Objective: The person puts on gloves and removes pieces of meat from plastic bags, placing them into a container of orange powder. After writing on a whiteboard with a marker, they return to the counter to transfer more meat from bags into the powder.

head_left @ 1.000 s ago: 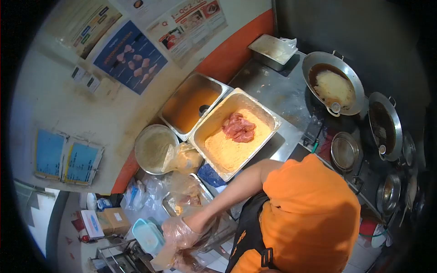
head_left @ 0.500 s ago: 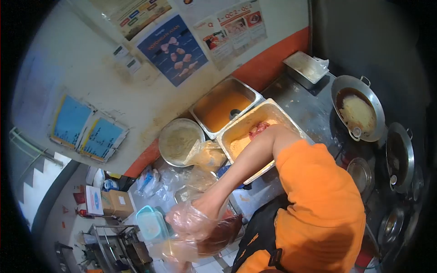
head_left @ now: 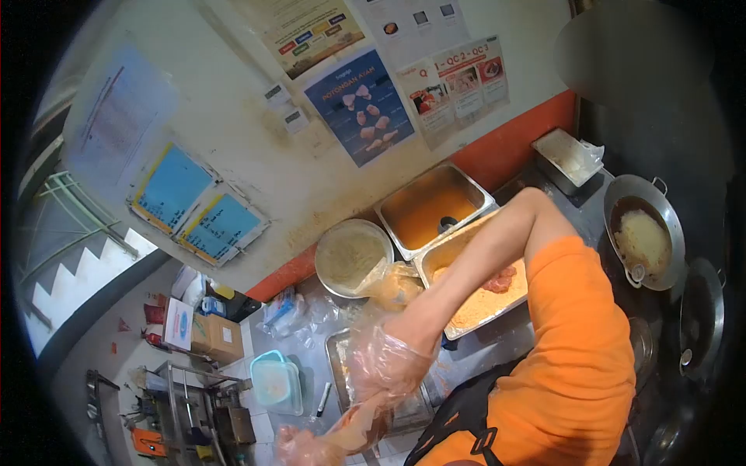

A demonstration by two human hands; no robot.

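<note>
The right hand [head_left: 385, 361] has lifted since the earlier frame, its gloved grip clasping the meat [head_left: 359, 426] over the tray [head_left: 336, 361], probably so drips stay contained. The grip of the left hand [head_left: 301, 449] cannot be told.

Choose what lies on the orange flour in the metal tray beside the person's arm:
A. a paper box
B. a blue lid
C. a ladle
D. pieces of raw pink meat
D: pieces of raw meat, pink in colour, lie on the orange flour inside the metal tray, and no other thing shows on the flour.
</note>
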